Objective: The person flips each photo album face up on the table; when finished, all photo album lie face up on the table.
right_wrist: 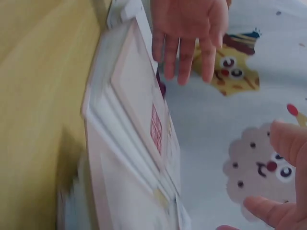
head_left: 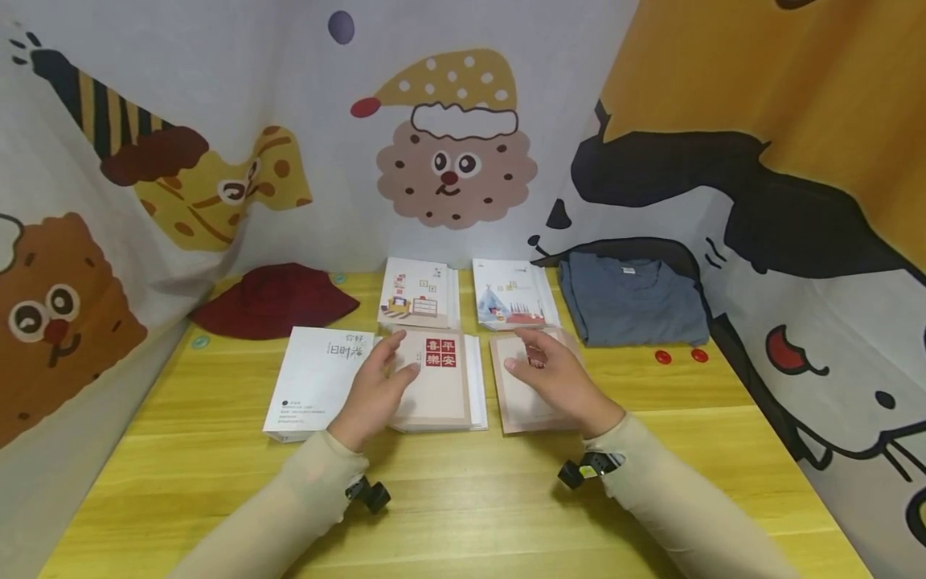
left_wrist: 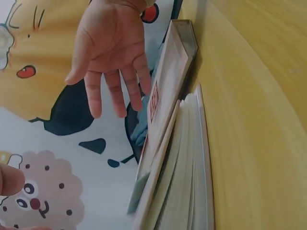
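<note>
My left hand (head_left: 370,394) is held above the left beige book (head_left: 434,402), whose cover bears a red square of characters. Over the right beige book (head_left: 515,412) is my right hand (head_left: 560,378), partly hiding its red square. Both hands have spread, relaxed fingers and grip nothing. The left wrist view shows the right hand (left_wrist: 112,48) with its palm turned inward, apart from the books. In the right wrist view the left hand (right_wrist: 189,33) likewise hangs free. Thick page edges (left_wrist: 177,177) of a beige book show in the left wrist view.
A white book (head_left: 311,382) lies left of the beige ones. Behind stand two white illustrated books (head_left: 415,291). A dark red bucket hat (head_left: 278,301) is at back left, a folded blue-grey shirt (head_left: 629,301) at back right. A cartoon-printed curtain (head_left: 289,64) surrounds the wooden table (head_left: 463,515).
</note>
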Demonstrator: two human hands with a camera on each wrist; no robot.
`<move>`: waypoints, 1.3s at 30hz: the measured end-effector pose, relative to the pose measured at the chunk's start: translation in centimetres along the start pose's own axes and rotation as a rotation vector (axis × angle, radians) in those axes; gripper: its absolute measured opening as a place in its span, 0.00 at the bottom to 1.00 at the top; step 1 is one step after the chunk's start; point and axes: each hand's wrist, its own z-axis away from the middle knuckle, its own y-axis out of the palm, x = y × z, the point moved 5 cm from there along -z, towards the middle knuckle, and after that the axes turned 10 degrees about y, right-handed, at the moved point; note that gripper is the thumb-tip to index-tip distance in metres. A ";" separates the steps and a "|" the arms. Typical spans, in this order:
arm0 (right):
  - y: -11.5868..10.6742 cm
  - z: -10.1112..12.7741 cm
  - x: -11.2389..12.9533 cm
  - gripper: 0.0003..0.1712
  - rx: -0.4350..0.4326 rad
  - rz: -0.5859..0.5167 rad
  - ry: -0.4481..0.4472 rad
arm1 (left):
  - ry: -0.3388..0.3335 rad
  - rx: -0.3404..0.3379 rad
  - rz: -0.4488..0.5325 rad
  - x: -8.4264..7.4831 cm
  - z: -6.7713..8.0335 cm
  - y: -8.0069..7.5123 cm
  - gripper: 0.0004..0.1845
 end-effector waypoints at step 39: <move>-5.7 2.0 -5.8 0.55 0.056 0.075 0.309 | -0.190 0.338 0.435 -0.2 -2.4 13.8 0.47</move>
